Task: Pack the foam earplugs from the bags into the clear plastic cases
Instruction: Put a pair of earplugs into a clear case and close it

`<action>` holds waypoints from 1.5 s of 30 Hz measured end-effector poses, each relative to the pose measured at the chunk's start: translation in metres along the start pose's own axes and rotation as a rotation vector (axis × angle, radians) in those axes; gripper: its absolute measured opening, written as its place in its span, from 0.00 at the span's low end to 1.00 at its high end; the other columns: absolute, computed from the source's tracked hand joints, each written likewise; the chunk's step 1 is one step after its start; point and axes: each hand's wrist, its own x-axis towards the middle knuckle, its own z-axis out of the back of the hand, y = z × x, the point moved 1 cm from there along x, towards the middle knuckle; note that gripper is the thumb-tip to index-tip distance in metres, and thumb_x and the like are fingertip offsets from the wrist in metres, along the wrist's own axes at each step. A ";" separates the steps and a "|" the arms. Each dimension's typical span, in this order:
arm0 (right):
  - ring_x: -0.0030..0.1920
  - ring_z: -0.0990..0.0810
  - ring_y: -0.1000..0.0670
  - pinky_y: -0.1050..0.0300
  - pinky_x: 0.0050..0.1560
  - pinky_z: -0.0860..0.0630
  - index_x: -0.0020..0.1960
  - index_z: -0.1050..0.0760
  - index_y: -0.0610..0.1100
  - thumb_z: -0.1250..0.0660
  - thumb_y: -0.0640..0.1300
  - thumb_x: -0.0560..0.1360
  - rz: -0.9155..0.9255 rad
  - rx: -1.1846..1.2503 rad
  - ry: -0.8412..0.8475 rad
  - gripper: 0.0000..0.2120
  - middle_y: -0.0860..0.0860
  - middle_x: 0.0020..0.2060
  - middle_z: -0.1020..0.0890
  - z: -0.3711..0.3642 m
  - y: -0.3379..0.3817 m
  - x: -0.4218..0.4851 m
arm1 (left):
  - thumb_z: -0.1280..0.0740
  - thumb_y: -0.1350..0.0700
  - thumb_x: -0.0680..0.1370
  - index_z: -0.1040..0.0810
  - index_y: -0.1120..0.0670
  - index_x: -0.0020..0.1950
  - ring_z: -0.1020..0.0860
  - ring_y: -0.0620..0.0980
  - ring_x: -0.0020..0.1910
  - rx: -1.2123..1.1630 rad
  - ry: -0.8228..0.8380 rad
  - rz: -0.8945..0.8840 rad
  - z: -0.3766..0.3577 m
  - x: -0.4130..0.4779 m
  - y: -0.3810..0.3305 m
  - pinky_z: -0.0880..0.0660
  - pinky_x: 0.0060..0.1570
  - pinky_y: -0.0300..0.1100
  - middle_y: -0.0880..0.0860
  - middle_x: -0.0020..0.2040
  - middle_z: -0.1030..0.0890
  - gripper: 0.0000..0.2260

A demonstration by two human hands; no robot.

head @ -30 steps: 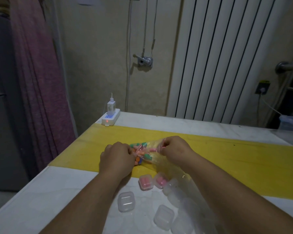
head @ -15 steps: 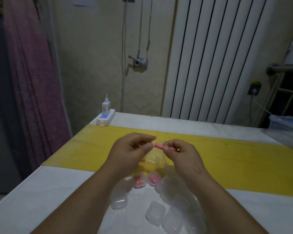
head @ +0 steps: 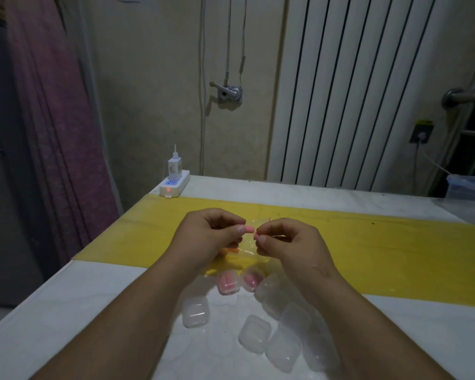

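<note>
Two hands are raised over the yellow strip (head: 368,242) that crosses the white table (head: 66,311). The left hand (head: 211,237) pinches one pink earplug (head: 248,229) between thumb and forefinger. Its long axis lies level, with the free end pointing to 3 o'clock, at the other hand. The right hand (head: 291,242) pinches a second earplug (head: 257,236), also pink. Only a stub of it shows, facing 9 o'clock, and the two tips are just apart. Beneath the hands lies one clear bag (head: 248,249), with a few orange earplugs (head: 229,250) showing at its 8 o'clock side. At 6 o'clock from the hands sit two filled cases (head: 228,283), pink inside, side by side. Nearer me are the empty cases (head: 195,311); I count at least five, though those toward 4 o'clock blur together. At 11 o'clock, on the table's far corner, one power strip (head: 176,185) carries one charger (head: 174,168).
</note>
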 end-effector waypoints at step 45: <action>0.31 0.21 0.48 0.54 0.37 0.21 0.39 0.18 0.36 0.29 0.30 0.70 -0.085 -0.121 0.020 0.03 0.43 0.30 0.19 0.019 0.005 0.006 | 0.24 0.70 0.66 0.17 0.56 0.48 0.20 0.48 0.43 0.036 0.264 -0.038 0.011 -0.001 0.003 0.22 0.45 0.41 0.56 0.44 0.17 0.14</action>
